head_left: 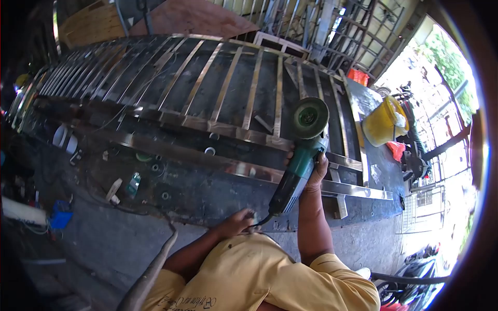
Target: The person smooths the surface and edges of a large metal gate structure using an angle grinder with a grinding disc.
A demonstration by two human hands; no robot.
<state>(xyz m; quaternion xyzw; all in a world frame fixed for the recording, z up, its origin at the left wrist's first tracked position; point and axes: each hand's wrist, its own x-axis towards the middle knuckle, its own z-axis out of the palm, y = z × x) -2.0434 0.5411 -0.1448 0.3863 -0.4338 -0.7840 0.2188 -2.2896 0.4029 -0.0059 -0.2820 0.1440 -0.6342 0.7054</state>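
My right hand (317,175) grips the green body of an angle grinder (295,171), just behind its head. The grinder's round disc (309,117) faces up and hangs over a shiny steel bar of a long barred gate frame (228,88) that lies flat on the workbench. My left hand (236,223) is closed at the grinder's black rear end, where the black cord comes out. Both forearms reach out from my yellow shirt at the bottom of the view.
A yellow bucket (383,123) stands past the frame's right end, with an orange object (358,76) beyond it. Tape rolls (65,138), small parts and a blue object (60,213) lie on the dark bench at left. A bent metal rod (150,269) rises near my left arm. More metal frames lean at the back.
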